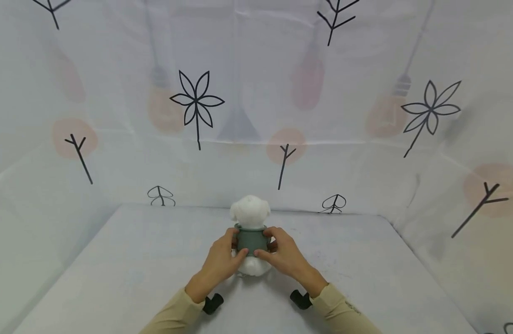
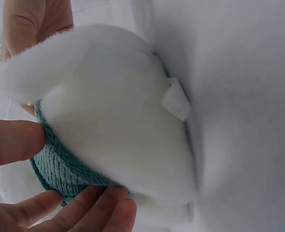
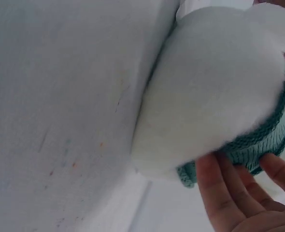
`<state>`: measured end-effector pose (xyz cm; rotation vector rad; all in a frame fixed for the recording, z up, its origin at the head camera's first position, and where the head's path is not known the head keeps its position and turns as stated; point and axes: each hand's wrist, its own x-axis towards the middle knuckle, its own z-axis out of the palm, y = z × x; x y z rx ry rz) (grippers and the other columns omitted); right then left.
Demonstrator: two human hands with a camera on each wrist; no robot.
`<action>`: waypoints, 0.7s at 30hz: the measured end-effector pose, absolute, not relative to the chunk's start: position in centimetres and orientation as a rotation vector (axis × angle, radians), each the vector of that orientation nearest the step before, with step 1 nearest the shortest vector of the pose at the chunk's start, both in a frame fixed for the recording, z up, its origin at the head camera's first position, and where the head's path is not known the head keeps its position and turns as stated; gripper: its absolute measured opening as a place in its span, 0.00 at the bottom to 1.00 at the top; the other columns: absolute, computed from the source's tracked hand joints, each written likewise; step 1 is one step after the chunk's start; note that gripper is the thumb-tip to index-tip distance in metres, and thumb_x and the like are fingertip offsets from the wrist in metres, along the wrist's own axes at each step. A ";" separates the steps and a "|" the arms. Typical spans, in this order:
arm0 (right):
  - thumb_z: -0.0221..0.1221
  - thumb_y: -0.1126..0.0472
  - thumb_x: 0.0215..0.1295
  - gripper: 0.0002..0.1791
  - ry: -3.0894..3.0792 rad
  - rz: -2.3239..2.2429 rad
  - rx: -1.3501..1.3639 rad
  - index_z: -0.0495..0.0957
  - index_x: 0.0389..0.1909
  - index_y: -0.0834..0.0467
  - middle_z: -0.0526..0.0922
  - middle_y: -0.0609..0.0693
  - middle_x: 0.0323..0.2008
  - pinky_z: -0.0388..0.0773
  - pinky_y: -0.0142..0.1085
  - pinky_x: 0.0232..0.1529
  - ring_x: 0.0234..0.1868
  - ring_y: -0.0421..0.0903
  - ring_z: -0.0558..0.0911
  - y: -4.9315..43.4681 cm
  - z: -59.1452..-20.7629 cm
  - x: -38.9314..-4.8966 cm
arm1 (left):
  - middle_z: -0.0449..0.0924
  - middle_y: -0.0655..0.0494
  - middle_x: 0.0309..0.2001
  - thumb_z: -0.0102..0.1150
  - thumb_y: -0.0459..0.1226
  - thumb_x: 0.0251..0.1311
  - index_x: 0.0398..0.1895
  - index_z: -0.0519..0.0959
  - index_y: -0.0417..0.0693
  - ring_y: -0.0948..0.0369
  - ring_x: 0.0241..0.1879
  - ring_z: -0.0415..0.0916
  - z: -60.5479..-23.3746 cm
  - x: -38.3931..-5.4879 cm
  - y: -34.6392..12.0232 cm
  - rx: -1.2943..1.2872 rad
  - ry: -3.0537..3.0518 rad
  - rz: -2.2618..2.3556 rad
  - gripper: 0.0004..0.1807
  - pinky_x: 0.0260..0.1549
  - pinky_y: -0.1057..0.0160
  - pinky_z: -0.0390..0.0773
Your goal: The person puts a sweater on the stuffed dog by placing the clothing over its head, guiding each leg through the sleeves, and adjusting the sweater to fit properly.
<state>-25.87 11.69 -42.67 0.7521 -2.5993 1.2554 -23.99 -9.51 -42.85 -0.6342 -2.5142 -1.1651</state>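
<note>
A white plush toy [image 1: 250, 211] sits upright on the white surface, its back to the head camera. Around its middle is a green knitted sweater [image 1: 252, 241]. My left hand [image 1: 223, 257] grips the sweater at the toy's left side, thumb on the back and fingers round the side. On the other side my right hand [image 1: 285, 253] holds the sweater the same way. A small white tag [image 2: 176, 100] sticks out low on the toy's body in the left wrist view. In the right wrist view, fingertips press at the sweater's ribbed hem [image 3: 251, 140]. The toy's front is hidden in the head view.
A white-covered tabletop [image 1: 156, 250] stretches out on both sides of the toy. Behind it hangs a white cloth backdrop [image 1: 239, 171] printed with plants and lamps. Black wrist devices [image 1: 213, 304] show beside the beige sleeves [image 1: 177, 311].
</note>
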 end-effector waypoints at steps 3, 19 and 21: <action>0.67 0.43 0.55 0.32 -2.664 1.237 0.732 0.70 0.54 0.56 0.74 0.50 0.47 0.78 0.32 0.33 0.34 0.42 0.79 11.7 -42.3 -25.8 | 0.79 0.47 0.40 0.63 0.37 0.59 0.57 0.66 0.35 0.54 0.39 0.79 -42.7 -24.2 -9.1 -0.592 -2.516 -1.182 0.27 0.38 0.55 0.79; 0.63 0.52 0.61 0.25 -2.668 1.212 0.683 0.69 0.56 0.58 0.75 0.53 0.50 0.76 0.38 0.38 0.41 0.45 0.77 10.7 -42.1 -26.4 | 0.78 0.45 0.39 0.68 0.36 0.54 0.39 0.64 0.42 0.53 0.39 0.81 -42.6 -23.8 -8.5 -0.393 -2.525 -1.312 0.20 0.33 0.59 0.80; 0.60 0.57 0.62 0.25 -2.650 1.234 0.689 0.68 0.59 0.58 0.74 0.53 0.53 0.76 0.41 0.41 0.45 0.46 0.77 10.9 -42.4 -26.7 | 0.78 0.45 0.40 0.67 0.35 0.55 0.40 0.65 0.42 0.53 0.39 0.81 -42.5 -23.7 -8.4 -0.429 -2.524 -1.332 0.19 0.34 0.60 0.80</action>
